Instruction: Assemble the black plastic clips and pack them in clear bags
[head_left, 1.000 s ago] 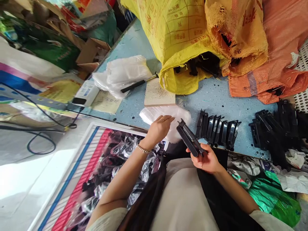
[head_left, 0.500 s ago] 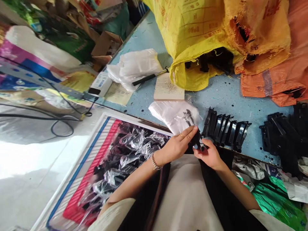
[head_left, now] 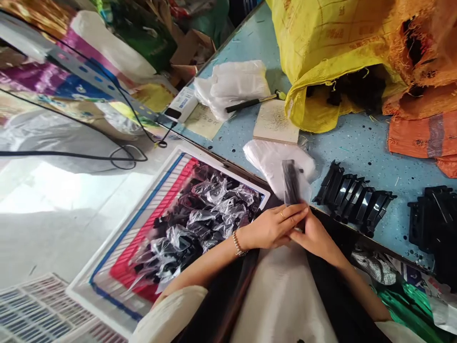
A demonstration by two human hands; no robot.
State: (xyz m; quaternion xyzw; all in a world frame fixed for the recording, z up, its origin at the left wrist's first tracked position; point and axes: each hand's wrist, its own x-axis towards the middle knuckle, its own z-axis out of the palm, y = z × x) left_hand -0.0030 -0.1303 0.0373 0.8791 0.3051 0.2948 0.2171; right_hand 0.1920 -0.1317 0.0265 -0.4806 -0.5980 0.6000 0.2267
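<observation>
Both of my hands meet at the table's front edge around a long black plastic part (head_left: 291,181), whose far end points away from me. It looks greyish and hazy; whether a clear bag covers it, I cannot tell. My left hand (head_left: 273,226), with a ring and a beaded bracelet, lies closed over its near end. From the other side my right hand (head_left: 317,236) closes on the same end, its fingers partly hidden. Clear plastic bags (head_left: 262,157) lie flat just beyond. Right of my hands, several similar black parts (head_left: 353,195) stand in a row.
Left of me, a white-rimmed crate (head_left: 80,286) with a red liner (head_left: 139,243) holds several bagged black parts (head_left: 210,216). On the table are a wooden block (head_left: 274,121), a black-handled tool (head_left: 246,103), a yellow sack (head_left: 321,114) and a black pile (head_left: 435,219).
My view has swung left, so the table things sit further right. The black part now stretches out beyond my hands, and my hands have come closer together around its near end.
</observation>
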